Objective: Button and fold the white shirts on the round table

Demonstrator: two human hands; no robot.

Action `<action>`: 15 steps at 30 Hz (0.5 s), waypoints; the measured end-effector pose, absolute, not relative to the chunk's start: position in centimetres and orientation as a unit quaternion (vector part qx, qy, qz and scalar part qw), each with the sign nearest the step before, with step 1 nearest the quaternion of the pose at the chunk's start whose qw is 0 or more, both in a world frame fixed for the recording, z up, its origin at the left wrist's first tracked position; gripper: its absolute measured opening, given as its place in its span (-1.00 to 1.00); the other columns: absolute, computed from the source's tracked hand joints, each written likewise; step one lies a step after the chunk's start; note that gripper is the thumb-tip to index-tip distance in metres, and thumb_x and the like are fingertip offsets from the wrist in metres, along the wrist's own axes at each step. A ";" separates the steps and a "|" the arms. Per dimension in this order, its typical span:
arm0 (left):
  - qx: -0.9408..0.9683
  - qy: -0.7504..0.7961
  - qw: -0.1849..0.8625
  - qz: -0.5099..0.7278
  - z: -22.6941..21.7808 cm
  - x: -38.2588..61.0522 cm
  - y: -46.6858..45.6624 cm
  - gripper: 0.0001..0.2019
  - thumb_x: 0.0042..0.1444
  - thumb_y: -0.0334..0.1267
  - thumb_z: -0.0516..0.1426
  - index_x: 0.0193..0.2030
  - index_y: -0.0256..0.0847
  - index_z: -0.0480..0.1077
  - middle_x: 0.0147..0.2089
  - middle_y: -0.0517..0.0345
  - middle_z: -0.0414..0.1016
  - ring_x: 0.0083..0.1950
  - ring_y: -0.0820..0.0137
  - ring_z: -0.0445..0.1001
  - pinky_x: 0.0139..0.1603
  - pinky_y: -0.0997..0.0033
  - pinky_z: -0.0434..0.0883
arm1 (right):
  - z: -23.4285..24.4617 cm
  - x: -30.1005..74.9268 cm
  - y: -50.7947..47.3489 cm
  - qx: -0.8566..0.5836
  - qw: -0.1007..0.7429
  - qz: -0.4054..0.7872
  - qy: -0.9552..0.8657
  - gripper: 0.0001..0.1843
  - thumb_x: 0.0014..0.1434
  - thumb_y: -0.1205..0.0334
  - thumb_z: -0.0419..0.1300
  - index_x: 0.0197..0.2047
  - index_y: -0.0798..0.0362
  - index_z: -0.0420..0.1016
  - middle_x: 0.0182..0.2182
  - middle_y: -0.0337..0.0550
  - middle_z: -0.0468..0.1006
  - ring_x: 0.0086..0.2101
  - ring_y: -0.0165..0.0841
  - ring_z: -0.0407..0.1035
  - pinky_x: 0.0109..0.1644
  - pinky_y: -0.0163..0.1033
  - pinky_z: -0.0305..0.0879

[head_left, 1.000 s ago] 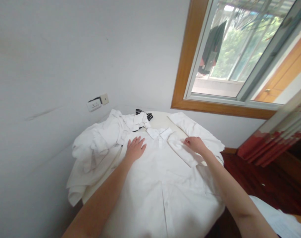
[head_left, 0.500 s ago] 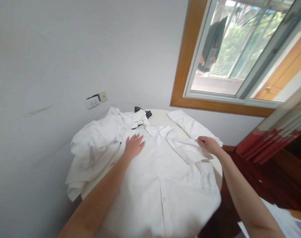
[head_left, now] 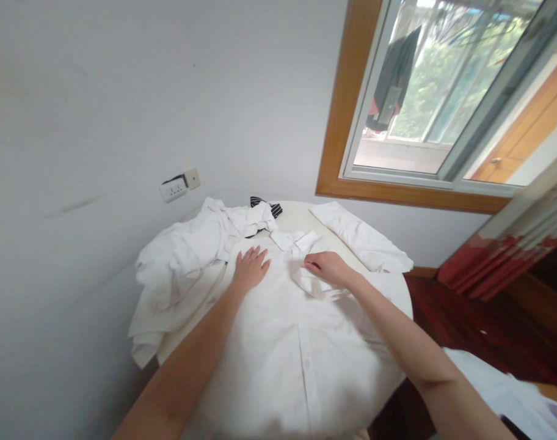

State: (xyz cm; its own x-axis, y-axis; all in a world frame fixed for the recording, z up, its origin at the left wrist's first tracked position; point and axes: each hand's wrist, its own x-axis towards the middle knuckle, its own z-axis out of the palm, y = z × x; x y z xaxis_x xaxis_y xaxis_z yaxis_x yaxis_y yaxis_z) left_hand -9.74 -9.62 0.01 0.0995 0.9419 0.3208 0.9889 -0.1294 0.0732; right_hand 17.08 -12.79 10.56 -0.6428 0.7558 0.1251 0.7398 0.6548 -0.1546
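A white button-up shirt (head_left: 272,342) lies spread over the round table (head_left: 294,212), its collar (head_left: 292,240) toward the wall. My left hand (head_left: 251,269) rests flat on the shirt left of the placket, just below the collar, fingers spread. With fingers pinched, my right hand (head_left: 328,267) grips the shirt's sleeve (head_left: 317,287), which is folded in over the chest. The far part of that sleeve is bunched under my hand and partly hidden by it.
Crumpled white clothes (head_left: 187,250) heap at the table's left, with a black-and-white striped piece (head_left: 275,210) behind. A folded white garment (head_left: 361,238) lies at the back right. Nearby are a wall socket (head_left: 173,189), a window frame (head_left: 411,194) and a curtain (head_left: 480,266).
My right hand has moved left from the table's right side, drawing the sleeve inward across the shirt's chest. My left hand has stayed flat in place.
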 end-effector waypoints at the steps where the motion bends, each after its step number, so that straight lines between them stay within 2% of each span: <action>1: -0.737 -0.654 0.080 -0.148 0.0 -9.8 -9.6 -0.52 0.25 -0.03 -0.12 0.26 -0.04 0.23 0.34 0.02 0.17 0.35 0.14 0.11 0.31 -0.14 -0.01 | 9.8 16.2 -12.9 -0.413 0.076 0.043 -0.907 -0.66 0.34 0.10 -0.07 -0.19 0.00 0.51 -0.28 -0.14 0.59 -0.28 -0.35 0.43 -0.27 -0.34 0.09; 7: -0.740 -0.650 0.080 -0.154 -0.2 -9.9 -9.5 -0.51 0.25 -0.02 -0.12 0.26 -0.07 0.23 0.34 -0.01 0.17 0.35 0.14 0.11 0.30 -0.14 -0.01 | 7.6 14.4 -13.7 -0.387 0.030 0.066 -0.919 -0.65 0.31 0.02 -0.03 -0.26 -0.01 0.50 -0.36 -0.17 0.57 -0.34 -0.36 0.40 -0.35 -0.34 0.03; 11: -0.740 -0.651 0.075 -0.154 -0.2 -9.8 -9.6 -0.51 0.26 -0.01 -0.13 0.26 -0.08 0.23 0.35 0.00 0.16 0.35 0.14 0.10 0.31 -0.14 -0.01 | 8.9 17.2 -13.9 -0.402 0.069 0.077 -0.910 -0.66 0.30 0.06 -0.02 -0.32 0.03 0.48 -0.39 -0.15 0.55 -0.39 -0.38 0.36 -0.33 -0.34 0.05; 15: -0.740 -0.650 0.076 -0.154 -0.2 -9.8 -9.6 -0.51 0.26 -0.01 -0.14 0.26 -0.08 0.23 0.34 0.00 0.17 0.35 0.14 0.11 0.30 -0.16 -0.02 | 9.9 21.9 -13.6 -0.430 0.118 0.126 -0.886 -0.62 0.31 0.12 -0.09 -0.32 0.05 0.49 -0.36 -0.12 0.56 -0.36 -0.36 0.36 -0.26 -0.33 0.13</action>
State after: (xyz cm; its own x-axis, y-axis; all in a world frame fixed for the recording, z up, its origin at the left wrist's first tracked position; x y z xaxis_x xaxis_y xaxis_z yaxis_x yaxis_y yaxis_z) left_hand -9.81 -9.59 -0.18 0.1069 0.9388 0.3275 0.9859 -0.1427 0.0874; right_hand 21.86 -13.63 9.85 -0.6017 0.7923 0.1014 0.7326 0.5980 -0.3252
